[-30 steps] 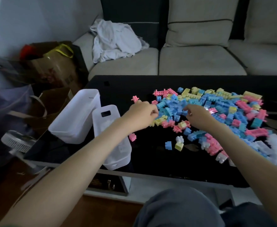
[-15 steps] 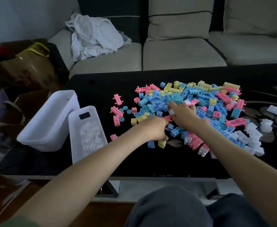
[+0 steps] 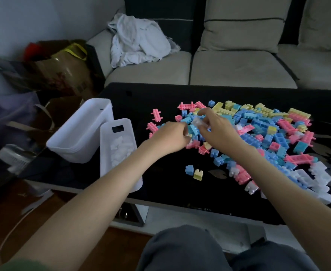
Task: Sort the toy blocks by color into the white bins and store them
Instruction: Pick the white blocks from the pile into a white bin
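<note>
A loose heap of small pastel plastic toy blocks (image 3: 258, 132), pink, blue and yellow, has white plastic blocks (image 3: 317, 177) gathered at its 4 o'clock edge; at its 9 o'clock stand two tall white plastic bins, the farther bin (image 3: 80, 132) tilted, the nearer bin (image 3: 121, 122) holding white pieces

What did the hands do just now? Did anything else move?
The left hand moved from the near edge of the pile to its left side, gripping a white piece. The right hand lifted out of the pile, pinching a white block. Both bins and the pile stayed put.
</note>
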